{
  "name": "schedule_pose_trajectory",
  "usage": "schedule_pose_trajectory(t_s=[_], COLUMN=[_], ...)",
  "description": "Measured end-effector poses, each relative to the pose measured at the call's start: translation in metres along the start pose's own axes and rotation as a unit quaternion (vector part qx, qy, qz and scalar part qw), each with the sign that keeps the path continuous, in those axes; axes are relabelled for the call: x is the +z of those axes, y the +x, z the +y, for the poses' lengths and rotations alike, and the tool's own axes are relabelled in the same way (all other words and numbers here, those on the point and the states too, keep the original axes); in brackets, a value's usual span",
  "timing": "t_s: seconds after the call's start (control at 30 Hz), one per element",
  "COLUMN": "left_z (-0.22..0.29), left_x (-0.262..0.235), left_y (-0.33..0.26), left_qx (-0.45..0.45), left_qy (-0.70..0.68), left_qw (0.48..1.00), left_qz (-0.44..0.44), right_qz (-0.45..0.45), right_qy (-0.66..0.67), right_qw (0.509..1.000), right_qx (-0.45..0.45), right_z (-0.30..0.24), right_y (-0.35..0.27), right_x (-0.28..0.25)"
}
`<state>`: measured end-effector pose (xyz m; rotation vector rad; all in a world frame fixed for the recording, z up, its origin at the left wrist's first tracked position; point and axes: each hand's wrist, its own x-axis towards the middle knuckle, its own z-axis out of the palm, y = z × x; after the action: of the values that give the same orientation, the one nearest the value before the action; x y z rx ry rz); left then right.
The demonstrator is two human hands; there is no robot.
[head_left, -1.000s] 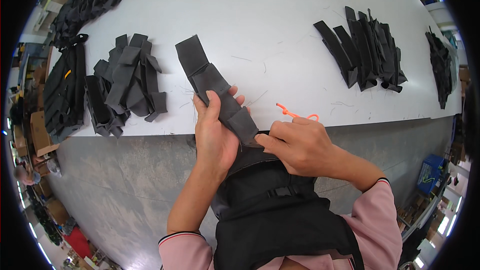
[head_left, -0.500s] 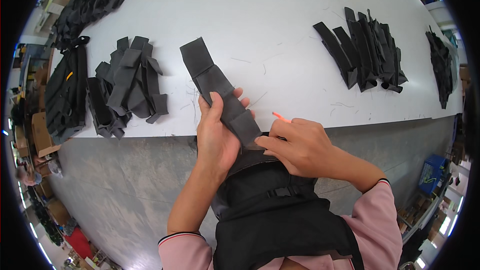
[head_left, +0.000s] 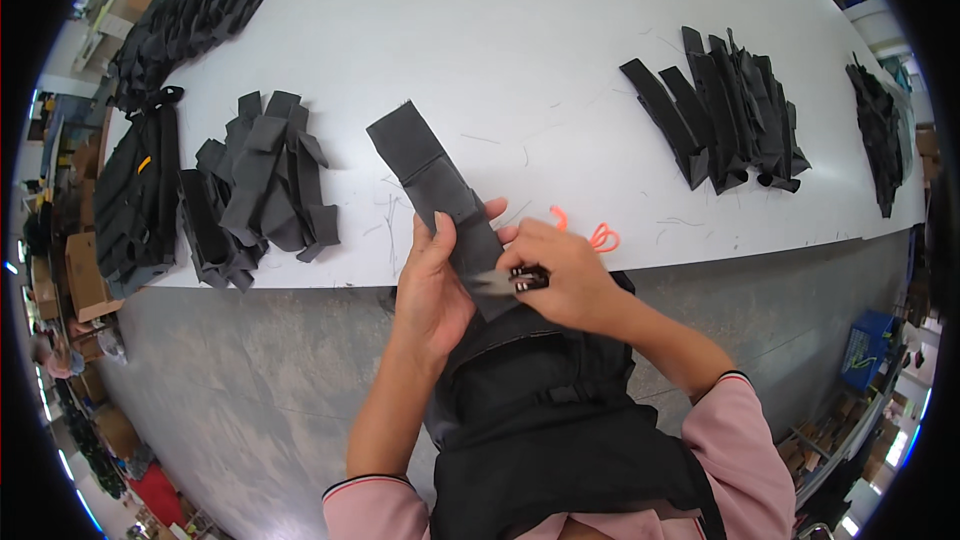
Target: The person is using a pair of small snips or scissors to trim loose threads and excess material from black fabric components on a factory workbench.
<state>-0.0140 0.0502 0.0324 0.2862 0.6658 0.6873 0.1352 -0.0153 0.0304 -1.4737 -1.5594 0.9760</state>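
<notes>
Since the previous frame, right hand (head_left: 565, 275) has shifted inward over the lower part of the held strip, bringing thread snips (head_left: 528, 280) into view.

Surface and room: grey floor (head_left: 250, 370), with a scuffed finish, lies below the near edge of a white worktable (head_left: 500, 40). Blue crate (head_left: 866, 345) at far right. On the tabletop: black strip pile (head_left: 745, 115) to the right, grey strip pile (head_left: 280, 180) to the left; loose thread ends scattered between.

Held dark grey fabric strip (head_left: 430, 170) slants from over the tabletop down past its near edge. Left hand (head_left: 435, 280) grips it, thumb on the upper face, fingers beneath. Right-hand fingers curl closed around the snips; blades point left across the strip, blurred, contact cannot be told. Orange cord (head_left: 605, 238) loops just beyond the right hand.
</notes>
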Motion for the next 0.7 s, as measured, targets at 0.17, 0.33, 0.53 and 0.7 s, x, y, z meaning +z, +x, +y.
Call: schedule_pose_trajectory(t_s=[0.17, 0.33, 0.53, 0.7], left_z=[0.003, 0.002, 0.000, 0.000], left_x=[-0.014, -0.005, -0.002, -0.001], left_y=[0.000, 0.000, -0.001, -0.003], left_qx=[-0.002, 0.043, 0.065, 0.060], left_qy=[-0.013, 0.064, 0.084, 0.095], left_qw=[0.999, 0.995, 0.991, 0.991], left_qz=[0.050, 0.070, 0.077, 0.069], right_qz=[-0.077, -0.065, 0.076, 0.081], right_qy=[-0.188, -0.063, -0.219, -0.263], right_qw=[0.951, 0.991, 0.968, 0.953], right_qx=[-0.232, -0.097, -0.095, -0.124], right_z=[-0.011, -0.013, -0.010, -0.009], right_y=[-0.038, -0.044, -0.038, -0.034], right_x=[0.009, -0.002, -0.008, -0.005])
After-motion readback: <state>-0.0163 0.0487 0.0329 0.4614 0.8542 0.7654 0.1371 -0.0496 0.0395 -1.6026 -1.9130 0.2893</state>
